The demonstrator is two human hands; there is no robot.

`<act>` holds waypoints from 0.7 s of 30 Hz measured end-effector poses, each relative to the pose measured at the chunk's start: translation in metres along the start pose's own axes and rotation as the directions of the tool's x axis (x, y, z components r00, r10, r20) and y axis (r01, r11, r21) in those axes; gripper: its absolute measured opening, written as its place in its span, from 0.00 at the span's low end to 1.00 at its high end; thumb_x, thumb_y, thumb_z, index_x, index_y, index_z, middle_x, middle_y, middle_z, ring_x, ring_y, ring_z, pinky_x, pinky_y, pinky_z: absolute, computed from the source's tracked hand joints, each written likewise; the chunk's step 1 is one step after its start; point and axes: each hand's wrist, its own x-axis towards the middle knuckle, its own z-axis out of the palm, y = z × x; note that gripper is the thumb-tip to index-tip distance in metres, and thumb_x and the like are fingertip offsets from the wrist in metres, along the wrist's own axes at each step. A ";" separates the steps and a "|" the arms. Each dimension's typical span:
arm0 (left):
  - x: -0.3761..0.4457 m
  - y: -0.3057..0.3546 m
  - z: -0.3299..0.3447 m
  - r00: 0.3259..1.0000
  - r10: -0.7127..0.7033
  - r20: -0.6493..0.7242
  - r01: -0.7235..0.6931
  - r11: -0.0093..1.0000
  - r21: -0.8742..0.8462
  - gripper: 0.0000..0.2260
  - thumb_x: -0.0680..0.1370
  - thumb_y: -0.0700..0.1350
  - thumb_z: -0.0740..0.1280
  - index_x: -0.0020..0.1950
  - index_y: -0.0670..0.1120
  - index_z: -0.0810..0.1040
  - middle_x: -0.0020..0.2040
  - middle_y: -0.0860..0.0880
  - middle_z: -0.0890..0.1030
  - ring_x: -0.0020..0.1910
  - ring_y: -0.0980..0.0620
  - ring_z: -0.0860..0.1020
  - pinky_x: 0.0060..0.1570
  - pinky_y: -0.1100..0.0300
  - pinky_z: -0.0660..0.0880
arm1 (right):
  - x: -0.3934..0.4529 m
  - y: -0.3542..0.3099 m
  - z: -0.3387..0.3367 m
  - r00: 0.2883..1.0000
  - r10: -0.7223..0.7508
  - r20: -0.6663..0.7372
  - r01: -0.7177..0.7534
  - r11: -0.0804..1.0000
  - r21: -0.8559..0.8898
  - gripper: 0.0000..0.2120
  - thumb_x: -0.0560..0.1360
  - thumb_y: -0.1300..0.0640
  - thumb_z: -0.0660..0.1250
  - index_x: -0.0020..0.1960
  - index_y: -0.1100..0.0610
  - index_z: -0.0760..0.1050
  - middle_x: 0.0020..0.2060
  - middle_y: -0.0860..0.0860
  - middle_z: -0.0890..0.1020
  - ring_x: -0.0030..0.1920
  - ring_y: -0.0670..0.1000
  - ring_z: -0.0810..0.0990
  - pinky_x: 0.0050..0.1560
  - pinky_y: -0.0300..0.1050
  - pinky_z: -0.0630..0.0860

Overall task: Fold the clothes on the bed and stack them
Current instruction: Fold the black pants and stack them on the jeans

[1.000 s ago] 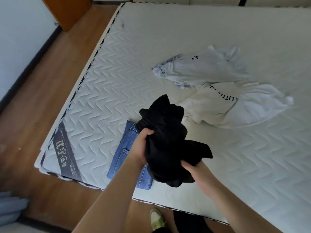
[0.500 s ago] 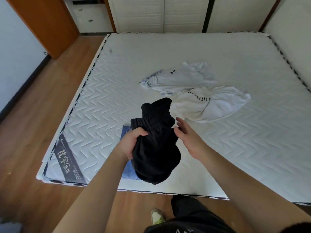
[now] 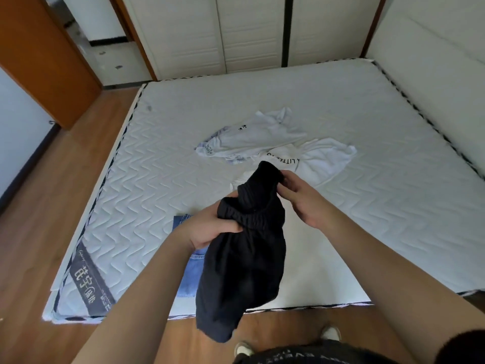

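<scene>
Between both hands' fingers (image 3: pixel 231 227) hang black shorts (image 3: pixel 244 271)

You are holding the shorts (image 3: pixel 242 261) up over the mattress's (image 3: pixel 157 179) near edge; the folded jeans (image 3: pixel 190 274) are lying on it to their left, and two shirts (image 3: pixel 262 137) are lying behind, overlapping mid-mattress.

**Black shorts aloft, three garments on the mattress**

Black elastic-waist shorts (image 3: pixel 244 258) hang bunched above the mattress's near edge. Folded blue jeans (image 3: pixel 190 274) lie beneath, at 9 o'clock. Two crumpled white shirts, pale grey-white (image 3: pixel 252 137) and lettered (image 3: pixel 317 158), overlap at 12 o'clock.
</scene>
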 end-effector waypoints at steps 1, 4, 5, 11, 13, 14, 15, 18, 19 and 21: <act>0.009 0.004 0.006 1.000 0.002 0.011 -0.002 1.000 0.018 0.32 0.67 0.38 0.71 0.71 0.45 0.70 0.66 0.36 0.75 0.67 0.34 0.72 0.68 0.36 0.66 | -0.001 -0.001 -0.012 1.000 0.002 -0.020 -0.003 1.000 -0.001 0.17 0.74 0.54 0.69 0.62 0.54 0.73 0.52 0.48 0.83 0.56 0.46 0.80 0.58 0.42 0.71; 0.042 0.018 0.029 0.999 0.029 0.036 -0.033 0.995 0.099 0.32 0.70 0.37 0.71 0.73 0.47 0.68 0.67 0.40 0.75 0.67 0.37 0.72 0.68 0.37 0.67 | -0.014 -0.008 -0.053 0.996 0.016 -0.082 -0.017 1.000 -0.010 0.20 0.71 0.53 0.73 0.60 0.53 0.71 0.48 0.45 0.85 0.53 0.46 0.82 0.55 0.41 0.75; 0.053 0.022 0.038 0.999 0.046 0.024 -0.048 0.992 0.120 0.31 0.70 0.38 0.71 0.72 0.50 0.68 0.66 0.43 0.77 0.67 0.41 0.74 0.67 0.40 0.70 | -0.020 -0.011 -0.068 0.993 0.003 -0.116 -0.007 1.000 -0.031 0.23 0.69 0.50 0.74 0.61 0.50 0.71 0.50 0.42 0.84 0.55 0.45 0.82 0.55 0.40 0.76; 0.120 0.030 0.067 0.961 0.095 -0.261 -0.014 0.955 0.296 0.26 0.64 0.52 0.77 0.57 0.59 0.69 0.53 0.49 0.78 0.50 0.51 0.80 0.54 0.46 0.79 | -0.052 -0.032 -0.171 0.976 -0.104 -0.190 0.092 0.993 -0.072 0.17 0.71 0.45 0.73 0.59 0.42 0.77 0.57 0.46 0.83 0.59 0.48 0.81 0.53 0.36 0.77; 0.136 0.031 0.070 0.940 0.091 -0.329 0.001 0.963 0.268 0.26 0.63 0.57 0.78 0.54 0.59 0.69 0.49 0.49 0.77 0.46 0.53 0.78 0.47 0.52 0.79 | -0.053 -0.035 -0.199 0.968 -0.109 -0.225 0.096 0.993 -0.068 0.17 0.72 0.45 0.72 0.59 0.45 0.78 0.57 0.48 0.83 0.59 0.50 0.81 0.57 0.43 0.77; 0.143 0.032 0.071 0.926 0.087 -0.367 0.012 0.965 0.261 0.25 0.62 0.60 0.78 0.52 0.59 0.69 0.47 0.52 0.77 0.45 0.54 0.78 0.44 0.55 0.77 | -0.053 -0.036 -0.210 0.964 -0.105 -0.245 0.093 0.994 -0.062 0.18 0.72 0.44 0.72 0.60 0.47 0.78 0.57 0.49 0.83 0.59 0.50 0.81 0.59 0.48 0.76; 0.149 0.033 0.072 0.907 0.095 -0.409 0.028 0.958 0.284 0.24 0.62 0.64 0.77 0.50 0.60 0.69 0.43 0.56 0.77 0.42 0.58 0.78 0.42 0.58 0.76 | -0.052 -0.037 -0.221 0.961 -0.097 -0.258 0.084 0.995 -0.060 0.19 0.72 0.43 0.72 0.61 0.47 0.78 0.57 0.49 0.83 0.59 0.50 0.81 0.61 0.50 0.75; 0.167 0.037 0.076 0.837 0.188 -0.514 0.112 0.861 0.497 0.20 0.65 0.67 0.71 0.45 0.58 0.68 0.35 0.60 0.75 0.32 0.65 0.74 0.36 0.61 0.70 | -0.049 -0.037 -0.244 0.960 -0.074 -0.269 0.047 0.994 -0.103 0.18 0.71 0.39 0.71 0.59 0.43 0.78 0.56 0.45 0.83 0.58 0.46 0.81 0.63 0.53 0.74; 0.171 0.039 0.078 0.828 0.226 -0.513 0.113 0.829 0.548 0.19 0.66 0.66 0.71 0.45 0.57 0.68 0.35 0.60 0.75 0.32 0.65 0.73 0.35 0.63 0.69 | -0.047 -0.037 -0.250 0.957 -0.074 -0.282 0.034 0.989 -0.146 0.16 0.71 0.37 0.70 0.57 0.40 0.78 0.55 0.43 0.83 0.56 0.44 0.81 0.62 0.53 0.75; 0.178 0.044 0.079 0.841 0.280 -0.462 0.071 0.790 0.609 0.18 0.68 0.63 0.73 0.45 0.56 0.68 0.35 0.61 0.75 0.33 0.64 0.73 0.33 0.69 0.68 | -0.044 -0.038 -0.262 0.940 -0.095 -0.328 0.008 0.966 -0.257 0.14 0.70 0.35 0.69 0.53 0.36 0.76 0.52 0.38 0.83 0.53 0.40 0.81 0.60 0.50 0.77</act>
